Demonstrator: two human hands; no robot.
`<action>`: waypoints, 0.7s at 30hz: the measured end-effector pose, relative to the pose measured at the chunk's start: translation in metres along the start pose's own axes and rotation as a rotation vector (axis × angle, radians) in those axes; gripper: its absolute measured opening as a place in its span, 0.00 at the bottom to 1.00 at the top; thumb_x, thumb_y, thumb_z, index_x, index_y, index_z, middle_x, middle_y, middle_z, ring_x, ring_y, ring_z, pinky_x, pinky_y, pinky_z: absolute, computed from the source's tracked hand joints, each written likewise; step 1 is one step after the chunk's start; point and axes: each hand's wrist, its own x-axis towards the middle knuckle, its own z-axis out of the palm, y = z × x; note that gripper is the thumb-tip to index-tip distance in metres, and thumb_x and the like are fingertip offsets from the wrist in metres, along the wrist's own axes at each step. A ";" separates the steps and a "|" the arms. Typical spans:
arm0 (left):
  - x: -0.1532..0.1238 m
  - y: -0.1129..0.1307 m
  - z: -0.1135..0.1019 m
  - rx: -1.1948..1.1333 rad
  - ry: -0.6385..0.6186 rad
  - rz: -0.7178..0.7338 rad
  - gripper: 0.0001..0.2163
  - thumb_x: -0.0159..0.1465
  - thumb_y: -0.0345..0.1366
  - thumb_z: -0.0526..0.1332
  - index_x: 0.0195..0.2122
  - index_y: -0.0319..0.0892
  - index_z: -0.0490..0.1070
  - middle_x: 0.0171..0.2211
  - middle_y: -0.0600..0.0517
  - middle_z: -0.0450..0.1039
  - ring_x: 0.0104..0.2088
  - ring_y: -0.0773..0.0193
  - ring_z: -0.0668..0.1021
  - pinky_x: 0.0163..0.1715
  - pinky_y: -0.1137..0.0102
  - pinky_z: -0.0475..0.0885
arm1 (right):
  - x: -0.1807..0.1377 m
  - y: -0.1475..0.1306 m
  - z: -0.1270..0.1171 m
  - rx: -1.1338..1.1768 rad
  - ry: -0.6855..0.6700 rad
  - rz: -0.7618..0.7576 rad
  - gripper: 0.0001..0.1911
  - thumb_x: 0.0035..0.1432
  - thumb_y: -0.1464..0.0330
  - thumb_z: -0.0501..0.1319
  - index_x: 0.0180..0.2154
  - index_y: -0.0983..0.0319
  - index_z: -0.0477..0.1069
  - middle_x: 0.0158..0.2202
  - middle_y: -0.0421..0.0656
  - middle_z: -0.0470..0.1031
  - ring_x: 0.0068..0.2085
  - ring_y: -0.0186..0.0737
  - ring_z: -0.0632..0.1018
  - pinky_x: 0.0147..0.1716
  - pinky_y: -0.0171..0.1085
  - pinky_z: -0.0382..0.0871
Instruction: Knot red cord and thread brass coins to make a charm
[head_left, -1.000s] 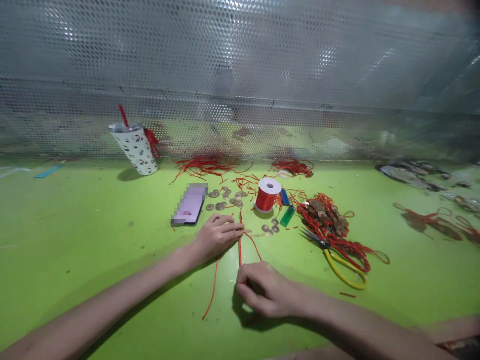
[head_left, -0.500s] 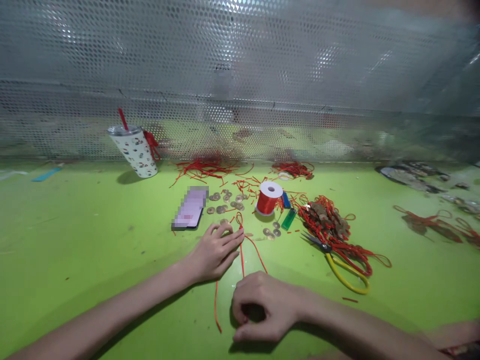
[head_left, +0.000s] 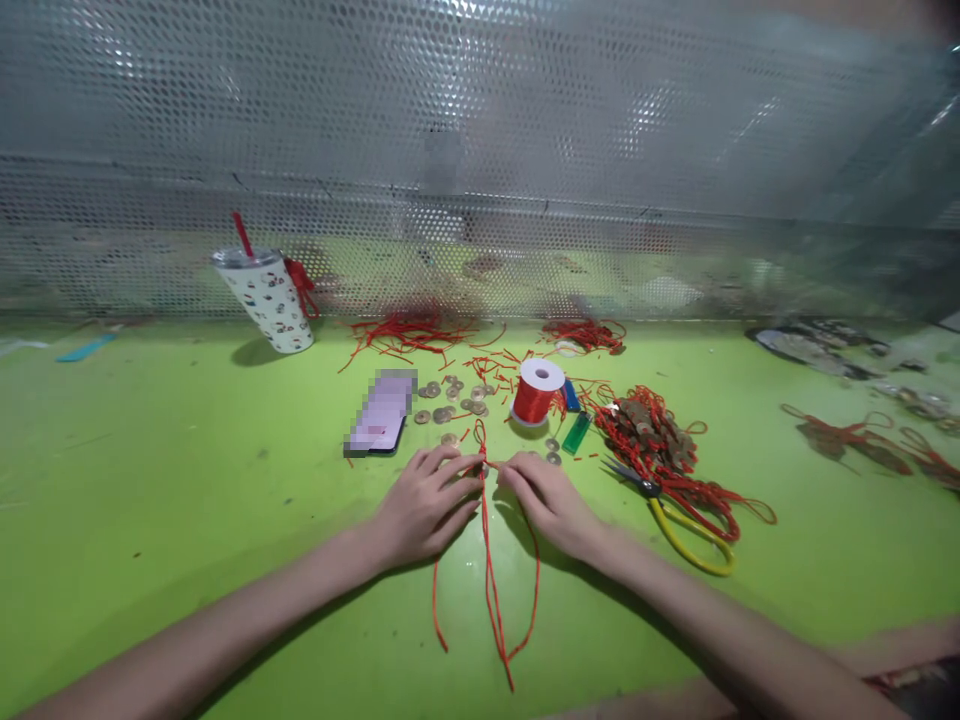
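Observation:
A red cord (head_left: pixel 487 550) with a small loop at its top lies on the green table, its long ends running down toward me. My left hand (head_left: pixel 429 503) rests on the table left of the cord, its fingertips closed on the knotted part just under the loop. From the other side, my right hand (head_left: pixel 553 507) pinches a strand close to that knot. One strand curves down from beneath the right hand, and another shows below the left. Just behind the hands, several round coins with holes (head_left: pixel 474 407) lie loose.
A spool of red cord (head_left: pixel 534 402), a green lighter (head_left: pixel 577 433) and a blue lighter (head_left: pixel 571 395) stand beyond my hands. Yellow-handled scissors (head_left: pixel 686 540) lie right, against a pile of corded coins (head_left: pixel 652 435). A phone (head_left: pixel 382 415) and a tumbler (head_left: pixel 270 305) are on the left.
My right hand has moved up and away from me, from the lower strands to the knot, and pinches a strand there. The left hand stays at the knot.

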 end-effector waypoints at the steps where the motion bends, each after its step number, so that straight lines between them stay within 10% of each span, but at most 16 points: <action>1: 0.000 0.000 0.000 -0.003 -0.004 0.005 0.11 0.70 0.35 0.58 0.50 0.42 0.75 0.56 0.45 0.75 0.52 0.49 0.72 0.48 0.56 0.68 | 0.000 0.001 0.002 -0.031 -0.015 -0.029 0.12 0.72 0.68 0.51 0.38 0.62 0.70 0.36 0.46 0.75 0.36 0.42 0.74 0.39 0.40 0.68; 21: 0.001 0.003 0.000 -0.102 0.036 0.066 0.08 0.70 0.33 0.58 0.47 0.41 0.75 0.47 0.47 0.81 0.46 0.53 0.76 0.44 0.59 0.69 | -0.001 0.000 0.007 -0.139 -0.010 -0.097 0.08 0.69 0.71 0.55 0.45 0.62 0.72 0.40 0.49 0.73 0.43 0.46 0.73 0.44 0.46 0.71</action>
